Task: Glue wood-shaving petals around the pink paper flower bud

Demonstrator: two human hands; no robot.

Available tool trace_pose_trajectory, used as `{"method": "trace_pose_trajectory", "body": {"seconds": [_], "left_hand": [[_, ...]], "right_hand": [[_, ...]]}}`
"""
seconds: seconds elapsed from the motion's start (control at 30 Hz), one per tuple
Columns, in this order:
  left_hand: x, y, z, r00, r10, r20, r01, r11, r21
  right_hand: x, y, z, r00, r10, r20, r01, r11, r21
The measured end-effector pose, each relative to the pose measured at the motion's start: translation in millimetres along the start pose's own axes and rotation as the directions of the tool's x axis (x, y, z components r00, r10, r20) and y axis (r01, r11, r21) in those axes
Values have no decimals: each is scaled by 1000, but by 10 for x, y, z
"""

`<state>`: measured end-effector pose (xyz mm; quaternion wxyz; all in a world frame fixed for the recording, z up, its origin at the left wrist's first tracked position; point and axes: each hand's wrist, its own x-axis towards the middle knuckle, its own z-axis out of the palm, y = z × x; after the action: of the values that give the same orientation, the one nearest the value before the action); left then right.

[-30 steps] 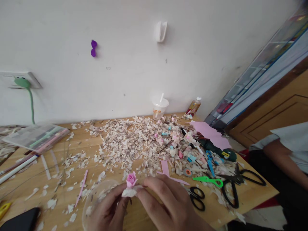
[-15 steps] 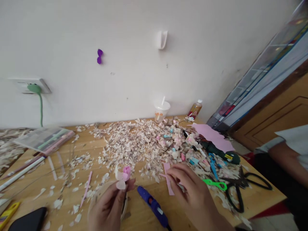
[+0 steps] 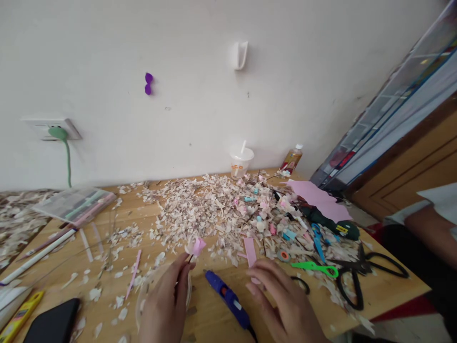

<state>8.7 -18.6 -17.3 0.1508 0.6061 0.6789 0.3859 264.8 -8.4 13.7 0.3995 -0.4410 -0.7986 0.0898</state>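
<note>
My left hand (image 3: pixel 164 305) pinches the stem of a small pink paper flower (image 3: pixel 196 247) and holds it up over the wooden table (image 3: pixel 210 314). My right hand (image 3: pixel 285 305) hovers with its fingers spread, holding nothing, its fingertips close to a pink paper strip (image 3: pixel 250 251). A blue glue gun (image 3: pixel 227 299) lies on the table between my two hands. A clear round lid (image 3: pixel 143 297) lies partly under my left hand.
A big heap of paper scraps (image 3: pixel 200 209) covers the table's middle. Green scissors (image 3: pixel 316 269), black scissors (image 3: pixel 360 278) and blue scissors lie at right. A cup (image 3: pixel 241 161) and bottle (image 3: pixel 293 158) stand by the wall. Another person's arm (image 3: pixel 428 228) is at right. A black phone (image 3: pixel 53 326) lies near left.
My right hand let go of the flower, reached out to the pink strip, then drew back and opened. The glue gun came into view. My left hand kept the flower.
</note>
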Motion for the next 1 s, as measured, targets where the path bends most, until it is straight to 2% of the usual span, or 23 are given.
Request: {"method": "trace_pose_trajectory", "body": {"seconds": [0.1,0.33,0.4,0.5,0.6,0.67,0.77,0.83,0.87,0.93,1.0], "left_hand": [[-36,-39,72,1000,-21,6,21,1000,5],[-92,0,34,999,9,52,-8,1000,-23],[-107,-16,30,999,15,32,-15,1000,-25],[-124,-45,50,999,26,-36,-26,1000,3],[-121,-38,59,1000,2,-27,-2,1000,-2],[-102,-10,43,999,-32,-13,31,998,-47],[-55,33,-10,998,-46,-35,44,996,-72],[-24,46,-57,998,-51,-23,50,998,-45],[-12,46,-82,999,-53,-5,53,998,-34],[1,36,-132,997,-65,32,66,997,-26],[1,18,-187,996,-69,53,71,997,-20]], "right_hand": [[106,-125,0,995,-101,5,101,995,14],[78,-115,83,997,-70,40,67,994,83],[69,-95,70,998,-31,52,27,996,88],[87,-65,44,993,90,70,-97,990,106],[54,22,36,972,207,112,-220,968,119],[-75,123,50,949,278,146,-296,948,117],[-472,303,144,918,345,198,-375,916,144],[-801,411,282,895,334,295,-395,901,181],[-952,452,373,896,291,337,-374,902,216],[-1172,494,578,899,324,293,-388,901,193],[-1242,474,760,889,358,285,-404,907,122]]}}
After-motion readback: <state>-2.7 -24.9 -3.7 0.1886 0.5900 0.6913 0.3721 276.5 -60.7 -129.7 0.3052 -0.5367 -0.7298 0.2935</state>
